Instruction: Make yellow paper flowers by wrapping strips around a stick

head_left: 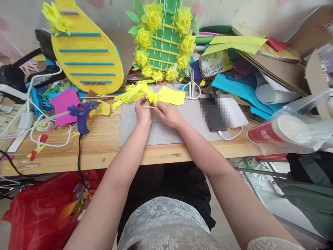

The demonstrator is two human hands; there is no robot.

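Both of my hands are together over the grey cutting mat [130, 130], with a yellow paper flower [152, 96] at their fingertips. My left hand [143, 111] is closed on the flower's base. My right hand [169, 114] is closed beside it, with a thin wooden stick [150, 107] running from its fingers across toward the left hand. Some fingertips are hidden behind the petals. A stack of yellow paper squares [173, 96] lies just beyond the right hand. More yellow paper flowers and strips [128, 94] lie beyond the left.
Scissors [191, 88], a phone [214, 113] and a cabled white power bank [234, 113] are to the right. A purple glue gun [82, 113] stands left. Behind are a yellow pear-shaped board [85, 66] and a flowered green panel [162, 48]. A bagged cup [273, 132] sits far right.
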